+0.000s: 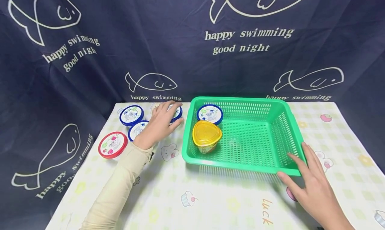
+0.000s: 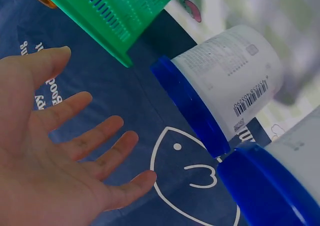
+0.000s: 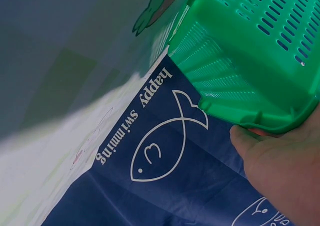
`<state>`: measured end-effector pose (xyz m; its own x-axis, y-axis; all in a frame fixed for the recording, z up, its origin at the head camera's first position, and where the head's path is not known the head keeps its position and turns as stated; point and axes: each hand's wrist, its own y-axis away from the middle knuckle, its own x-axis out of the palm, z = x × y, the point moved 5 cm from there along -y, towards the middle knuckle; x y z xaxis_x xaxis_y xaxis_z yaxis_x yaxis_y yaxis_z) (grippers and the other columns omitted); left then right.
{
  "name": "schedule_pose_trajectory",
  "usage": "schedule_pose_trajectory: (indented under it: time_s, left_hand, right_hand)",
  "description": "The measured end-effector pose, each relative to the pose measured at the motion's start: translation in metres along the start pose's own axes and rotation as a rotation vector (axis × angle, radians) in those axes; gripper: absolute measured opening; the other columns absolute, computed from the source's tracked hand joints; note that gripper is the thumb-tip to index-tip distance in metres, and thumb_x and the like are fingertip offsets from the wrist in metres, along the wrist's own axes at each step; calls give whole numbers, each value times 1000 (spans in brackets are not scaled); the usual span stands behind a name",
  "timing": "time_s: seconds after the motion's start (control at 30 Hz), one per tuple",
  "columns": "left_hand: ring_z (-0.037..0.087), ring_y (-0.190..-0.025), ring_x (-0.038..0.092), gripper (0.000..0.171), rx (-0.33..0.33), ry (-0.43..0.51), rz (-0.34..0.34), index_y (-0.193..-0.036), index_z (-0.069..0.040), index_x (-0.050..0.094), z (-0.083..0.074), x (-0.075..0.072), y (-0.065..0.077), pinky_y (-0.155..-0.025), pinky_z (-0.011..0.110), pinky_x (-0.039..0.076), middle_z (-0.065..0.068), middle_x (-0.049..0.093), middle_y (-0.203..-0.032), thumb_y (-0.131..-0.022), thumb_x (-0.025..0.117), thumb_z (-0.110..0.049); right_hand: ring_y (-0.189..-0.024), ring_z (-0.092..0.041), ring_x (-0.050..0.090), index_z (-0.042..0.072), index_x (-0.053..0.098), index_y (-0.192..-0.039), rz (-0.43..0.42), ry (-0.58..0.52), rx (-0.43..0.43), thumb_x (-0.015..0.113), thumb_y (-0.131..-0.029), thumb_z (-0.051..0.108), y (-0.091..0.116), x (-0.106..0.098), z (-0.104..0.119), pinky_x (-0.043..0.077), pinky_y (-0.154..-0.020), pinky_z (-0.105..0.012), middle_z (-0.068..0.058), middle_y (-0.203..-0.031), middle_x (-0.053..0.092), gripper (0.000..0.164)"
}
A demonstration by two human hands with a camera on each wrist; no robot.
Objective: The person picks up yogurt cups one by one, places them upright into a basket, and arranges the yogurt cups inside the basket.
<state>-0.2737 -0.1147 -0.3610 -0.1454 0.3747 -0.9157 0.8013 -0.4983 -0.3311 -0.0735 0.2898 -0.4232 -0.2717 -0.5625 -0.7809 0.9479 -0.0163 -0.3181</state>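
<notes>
My left hand (image 1: 160, 123) hovers with spread fingers over a blue-lidded cup (image 1: 176, 113) just left of the green basket (image 1: 234, 165). In the left wrist view the palm (image 2: 55, 156) is open and apart from that white cup (image 2: 225, 80) and a second blue-lidded cup (image 2: 280, 186). My right hand (image 1: 303, 176) rests with straight fingers against the basket's near right corner. Its thumb (image 3: 285, 171) touches under the rim of the basket (image 3: 250, 50). Inside the basket stand a yellow-lidded cup (image 1: 207, 134) and a blue-lidded cup (image 1: 210, 113).
Two more blue-lidded cups (image 1: 131, 114) (image 1: 136, 129) and a red-lidded cup (image 1: 112, 144) stand at the table's left. A pale patterned tablecloth (image 1: 210, 196) covers the table. A dark blue fish-print curtain (image 1: 180, 56) hangs behind and beside it.
</notes>
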Motion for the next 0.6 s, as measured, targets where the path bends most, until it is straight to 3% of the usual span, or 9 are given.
schedule_pose_trajectory:
  time_s: [0.3,0.6]
  left_hand:
    - [39,-135,36,56,-41,-35,11,-145,-14,46,6,3,-3,-107,59,27,16,45,-142,-97,63,-39]
    - [41,-132,37,58,-115,-91,69,-146,-16,44,14,11,-10,-101,59,34,17,44,-144,-97,61,-43]
  right_hand:
    - [-153,-33,1,2,48,-143,-7,13,-4,75,-89,33,0,0,-1,3,-114,-66,-10,-167,3,68]
    - [-153,-32,1,2,48,-143,-11,23,-7,75,-89,33,0,1,0,3,-114,-66,-9,-167,3,69]
